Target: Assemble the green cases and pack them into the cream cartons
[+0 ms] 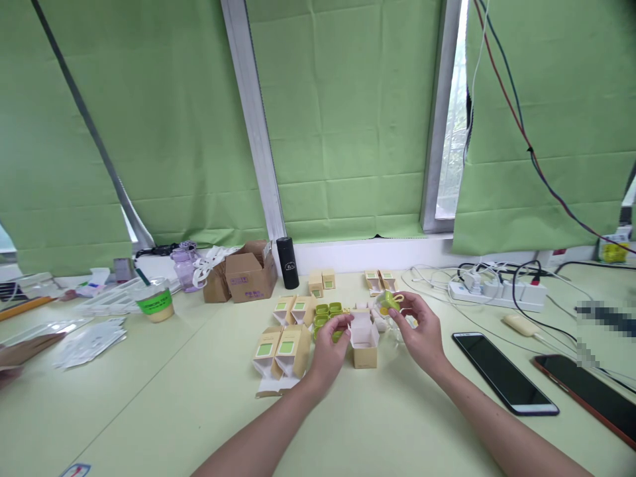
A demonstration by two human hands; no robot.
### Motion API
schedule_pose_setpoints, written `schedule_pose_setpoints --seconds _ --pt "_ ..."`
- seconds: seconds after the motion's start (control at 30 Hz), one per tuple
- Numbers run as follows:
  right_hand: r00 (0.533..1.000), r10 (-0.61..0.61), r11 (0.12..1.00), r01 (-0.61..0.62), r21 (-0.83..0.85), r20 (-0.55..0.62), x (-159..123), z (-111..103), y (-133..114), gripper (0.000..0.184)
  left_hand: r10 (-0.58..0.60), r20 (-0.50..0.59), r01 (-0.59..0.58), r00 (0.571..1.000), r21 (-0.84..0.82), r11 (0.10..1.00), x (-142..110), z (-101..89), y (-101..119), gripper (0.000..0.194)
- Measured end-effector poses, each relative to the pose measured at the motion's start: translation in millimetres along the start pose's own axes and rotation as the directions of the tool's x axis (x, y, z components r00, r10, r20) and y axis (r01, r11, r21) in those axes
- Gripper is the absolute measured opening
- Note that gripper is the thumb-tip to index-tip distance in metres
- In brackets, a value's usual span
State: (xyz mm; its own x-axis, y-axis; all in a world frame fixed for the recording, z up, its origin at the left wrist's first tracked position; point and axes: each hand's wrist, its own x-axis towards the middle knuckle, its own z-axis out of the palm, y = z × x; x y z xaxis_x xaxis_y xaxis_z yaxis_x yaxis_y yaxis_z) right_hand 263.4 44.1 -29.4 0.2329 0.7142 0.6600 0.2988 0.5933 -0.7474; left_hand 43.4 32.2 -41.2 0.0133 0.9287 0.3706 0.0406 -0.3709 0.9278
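A small tan cardboard box (365, 358) with a white inside stands upright on the table, its top open. My left hand (328, 344) is closed at the box's upper left edge, thumb and fingertips on the raised side. To the right of the box and a little above it, my right hand (422, 330) pinches a small green item with a pale yellow loop (390, 301); its exact kind is unclear. Behind my left hand sit several small green square containers (322, 310), partly hidden. Beside it stand tan boxes with green windows (292, 348), flaps open.
Two phones (504, 371) lie at the right, before a white power strip (497, 291) with tangled cables. A black bottle (287, 263), brown carton (251, 271) and drink cup (155, 301) stand at the back left. Another person's hand (34, 348) rests at the far left.
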Motion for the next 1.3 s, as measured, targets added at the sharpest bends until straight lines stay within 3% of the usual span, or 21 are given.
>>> schedule_pose_setpoints --seconds 0.43,0.73,1.3 --pt "0.989 -0.043 0.995 0.030 0.099 0.141 -6.5 3.8 -14.3 0.033 -0.051 -0.014 0.050 0.999 -0.048 0.998 3.7 -3.2 -7.0 0.052" --pt "0.930 -0.060 0.998 0.044 0.052 0.362 -12.2 9.3 -19.1 0.033 -0.032 0.001 0.032 0.999 -0.037 0.999 6.7 -3.8 -11.1 0.058" --pt "0.916 -0.085 0.981 0.146 -0.128 0.392 -6.9 3.0 -5.5 0.036 -0.091 0.030 0.094 0.995 -0.089 0.992 8.8 -4.5 -14.6 0.062"
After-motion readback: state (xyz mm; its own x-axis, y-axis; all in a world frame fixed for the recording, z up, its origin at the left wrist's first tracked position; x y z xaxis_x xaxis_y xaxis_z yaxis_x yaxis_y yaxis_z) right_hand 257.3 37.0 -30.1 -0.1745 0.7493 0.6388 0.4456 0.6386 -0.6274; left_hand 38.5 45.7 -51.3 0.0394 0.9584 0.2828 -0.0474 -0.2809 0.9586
